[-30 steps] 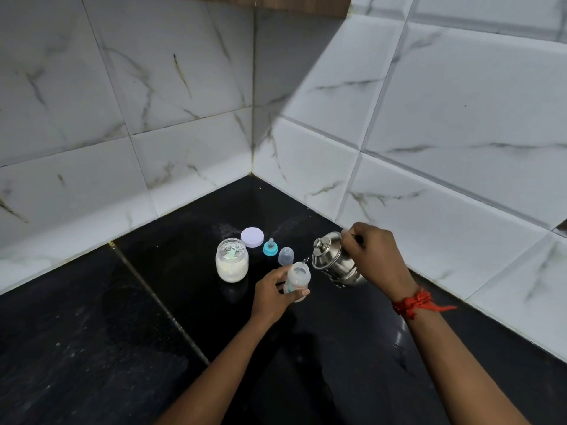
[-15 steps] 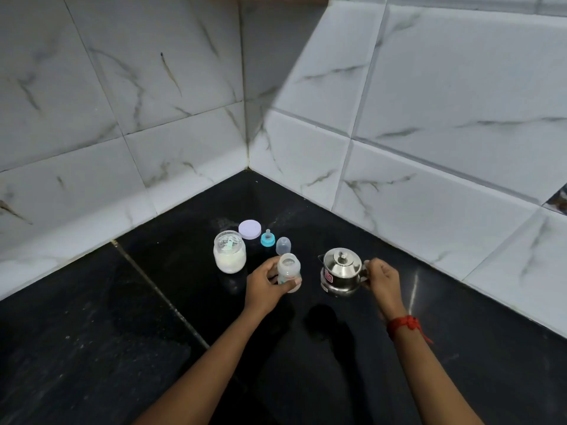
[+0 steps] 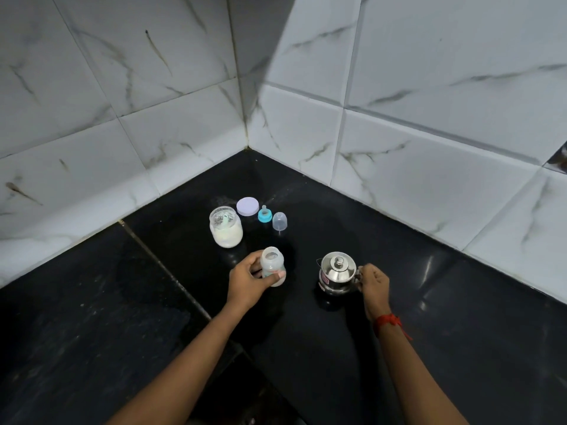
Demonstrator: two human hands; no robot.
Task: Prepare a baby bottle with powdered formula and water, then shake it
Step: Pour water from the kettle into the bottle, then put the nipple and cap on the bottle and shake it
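Black stone counter [image 3: 92, 332] fills the lower frame, white marble-look wall tiles [image 3: 429, 87] meet in a corner at top centre.

Left hand [image 3: 247, 282] is wrapped around the baby bottle [image 3: 272, 265], thumb across the front, fingers round the back. Bottle is just below frame centre, open at the top, no teat on it, roughly upright. Whitish contents inside; level unclear. Can't tell if its base touches the counter, the hand covers it.

Right hand [image 3: 372, 285] is closed on the handle of the steel kettle [image 3: 337, 273], right of the bottle and apart from it. Kettle stands upright on the counter, lid on with knob on top, spout pointing left toward the bottle. Red thread [image 3: 388, 322] is tied on the right wrist.

Behind the bottle, toward the corner:
- glass jar [image 3: 226, 230] of white powder, open, something pale lying inside at the top, can't identify it
- round pale lilac lid [image 3: 247, 206] lying flat, just right of and behind the jar
- teal teat ring [image 3: 264, 215] with its teat pointing up, just right of the lid
- clear plastic cap [image 3: 279, 221] next to the ring, on its right

All four sit close together, well apart from the kettle. Both forearms enter from the bottom edge, bare.
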